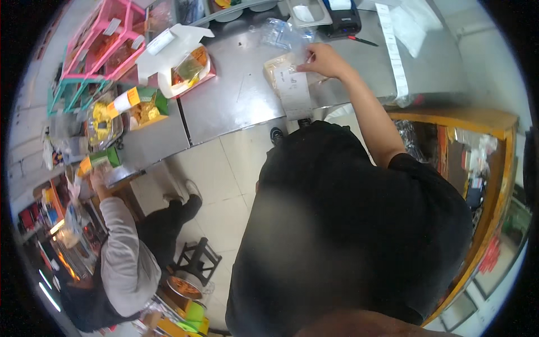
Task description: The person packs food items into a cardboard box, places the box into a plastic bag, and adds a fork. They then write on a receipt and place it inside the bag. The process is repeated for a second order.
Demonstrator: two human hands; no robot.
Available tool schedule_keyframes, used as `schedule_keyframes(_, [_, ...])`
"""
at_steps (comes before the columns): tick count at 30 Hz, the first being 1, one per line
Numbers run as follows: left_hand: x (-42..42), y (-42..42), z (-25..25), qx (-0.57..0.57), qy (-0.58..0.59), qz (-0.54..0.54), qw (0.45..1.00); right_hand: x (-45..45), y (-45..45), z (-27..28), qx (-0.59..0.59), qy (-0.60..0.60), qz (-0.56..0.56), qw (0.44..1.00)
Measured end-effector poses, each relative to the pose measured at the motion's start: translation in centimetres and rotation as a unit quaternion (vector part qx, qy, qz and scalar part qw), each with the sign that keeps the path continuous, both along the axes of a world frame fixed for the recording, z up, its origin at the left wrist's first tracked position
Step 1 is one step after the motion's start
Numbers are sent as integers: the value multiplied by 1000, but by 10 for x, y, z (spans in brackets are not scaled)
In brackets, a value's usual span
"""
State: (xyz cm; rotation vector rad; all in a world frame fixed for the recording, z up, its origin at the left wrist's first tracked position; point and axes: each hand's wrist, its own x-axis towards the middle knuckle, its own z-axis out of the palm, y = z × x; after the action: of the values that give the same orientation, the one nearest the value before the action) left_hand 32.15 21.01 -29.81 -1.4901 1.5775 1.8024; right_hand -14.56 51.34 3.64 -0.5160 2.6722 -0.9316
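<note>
My right hand (326,61) is at the steel counter (229,99), its thumb and fingers pinched on the edge of a light brown package (274,66) in what looks like clear wrapping. Exactly which layer the fingertips hold is hard to tell. Over the package lies a white printed paper slip (297,94), its lower end reaching the counter's front edge. Just beyond the hand sits crumpled clear plastic (278,33). My left hand is out of view. Further left on the counter is an open white carton (181,84) with food in it.
A label printer (343,19), a metal pan (309,17), a red-and-black pen (364,41) and a label strip (393,50) lie at the back right. Pink baskets (105,46) stand left. A co-worker in a grey sleeve (126,252) is near a black stool (198,257).
</note>
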Motion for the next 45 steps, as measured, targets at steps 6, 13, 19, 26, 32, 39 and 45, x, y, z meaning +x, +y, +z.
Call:
schedule_keyframes(6, [-23, -20, -26, 36, 64, 91, 993, 15, -9, 8, -1, 18, -42, 999])
schedule_keyframes(13, [-86, -81, 10, 7, 5, -133, 991, 73, 24, 45, -191, 74, -222, 953])
schedule_keyframes(19, [-100, -93, -46, 41, 235, -379, 894, 128, 71, 76, -338, 19, -321, 884])
schedule_keyframes(26, [-169, 4, 18, 94, 182, -485, 850, 215, 157, 76, -440, 90, -347, 823])
schedule_keyframes(32, [-195, 50, 22, 117, 78, -471, 871, 280, 225, 84, -429, 108, -474, 761])
schedule_keyframes(39, [-183, 130, 3, 25, 36, -405, 913, 376, 392, 69, -328, 172, -627, 686])
schedule_keyframes(45, [-126, 165, -16, -26, 79, -289, 954, 455, 593, 30, -56, 237, -669, 703])
